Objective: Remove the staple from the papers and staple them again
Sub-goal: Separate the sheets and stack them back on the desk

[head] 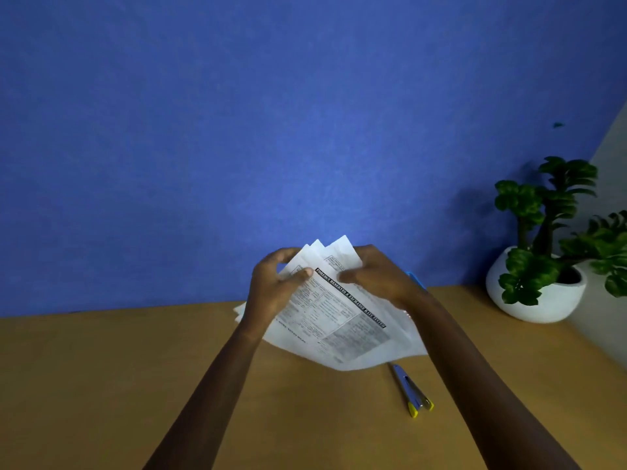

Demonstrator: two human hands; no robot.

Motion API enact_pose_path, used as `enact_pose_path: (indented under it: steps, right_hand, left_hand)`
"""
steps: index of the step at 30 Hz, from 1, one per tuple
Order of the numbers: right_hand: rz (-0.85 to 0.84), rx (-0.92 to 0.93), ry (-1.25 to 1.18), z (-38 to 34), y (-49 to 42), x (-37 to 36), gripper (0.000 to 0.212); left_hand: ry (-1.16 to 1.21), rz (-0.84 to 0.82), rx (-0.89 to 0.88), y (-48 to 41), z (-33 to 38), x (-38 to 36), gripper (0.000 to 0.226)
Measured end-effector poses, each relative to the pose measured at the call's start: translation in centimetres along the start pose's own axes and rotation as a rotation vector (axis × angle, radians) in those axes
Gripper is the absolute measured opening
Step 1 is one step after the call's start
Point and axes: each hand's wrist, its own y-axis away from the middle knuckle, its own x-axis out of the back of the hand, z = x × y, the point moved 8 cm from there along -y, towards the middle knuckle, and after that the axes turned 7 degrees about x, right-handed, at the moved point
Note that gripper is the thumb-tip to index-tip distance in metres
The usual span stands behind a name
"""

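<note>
Setting: tan wooden desk (101,385) against a blue wall (237,113). Item: printed papers (342,320), several sheets, top corners fanned apart above the fingertips, lower edges sagging to the desk. Left hand (271,286) gripped the left edge, thumb on the front, fingers curled behind. Right hand (376,276) clasped the upper right edge, thumb pointing left across the page. Both forearms reached straight forward. Below the right wrist lay a silver tool with yellow tips (412,391), just clear of the paper edge. Potted plant (543,259) stood well right. Desk left of the fingers lay bare.
</note>
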Motion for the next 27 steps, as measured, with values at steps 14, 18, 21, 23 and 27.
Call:
enact_pose_path:
  steps: [14, 18, 21, 23, 27]
  right_hand:
    - [0.692, 0.582, 0.567, -6.0, 3.6, 1.3, 0.015]
    - [0.544, 0.601, 0.651, -5.8, 3.0, -1.0, 0.009]
    - [0.525, 0.623, 0.738, -5.7, 2.9, -1.5, 0.016]
    - [0.532, 0.637, 0.773, -5.8, 2.9, -1.6, 0.017]
    - [0.529, 0.663, 0.849, -5.7, 2.7, -2.0, 0.014]
  left_hand:
    - [0.183, -0.006, 0.162, 0.4, 0.0, 0.2, 0.014]
    - [0.202, -0.010, 0.156, 0.5, 0.5, -0.2, 0.012]
    - [0.206, -0.025, 0.163, 0.6, 0.8, -0.4, 0.011]
    - [0.199, -0.032, 0.176, 0.7, 0.7, -0.5, 0.012]
    - [0.188, -0.033, 0.174, 0.7, 0.5, -0.6, 0.012]
